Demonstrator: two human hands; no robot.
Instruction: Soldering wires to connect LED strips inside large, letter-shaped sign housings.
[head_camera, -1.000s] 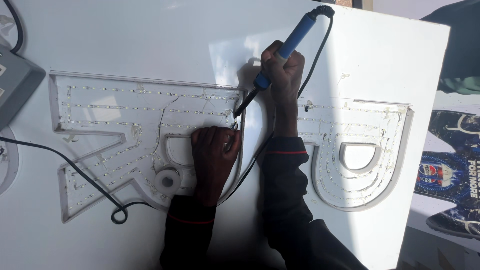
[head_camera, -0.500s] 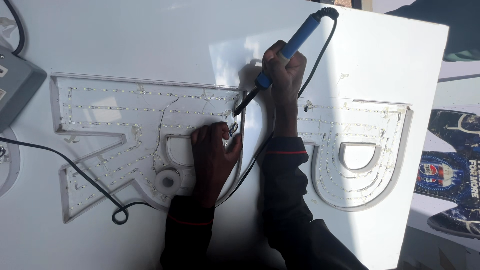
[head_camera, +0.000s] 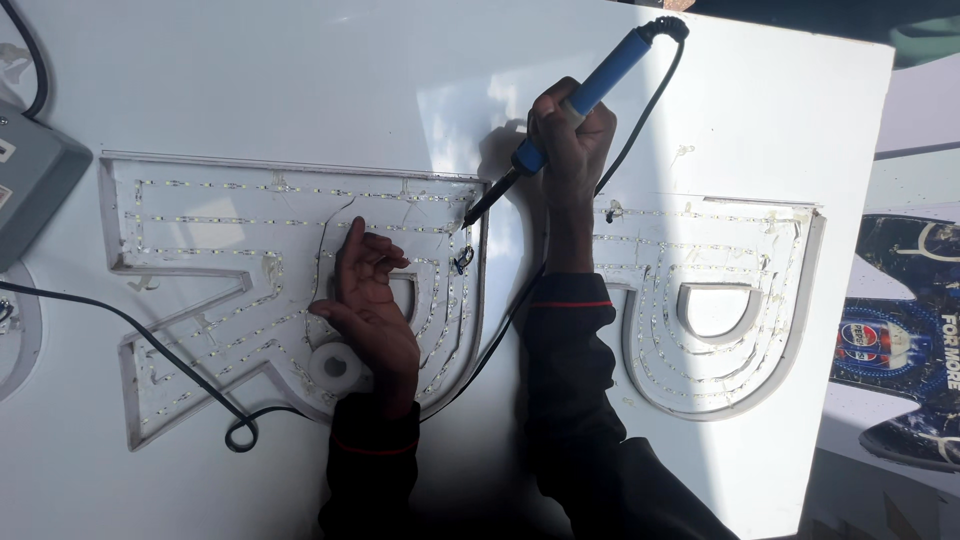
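Right hand (head_camera: 572, 140) has its fingers wrapped tight round the blue-handled soldering iron (head_camera: 580, 100), dark tip down at the upper right corner of the left letter tray (head_camera: 190, 300), among rows of small lights. Left hand (head_camera: 368, 305) lies flat inside that tray, fingers loosely spread, gripping nothing. White solder reel (head_camera: 333, 368) touches its wrist side. Second tray (head_camera: 800, 330) sits right on the white worktop (head_camera: 300, 80); grey box (head_camera: 30, 180) at left edge.
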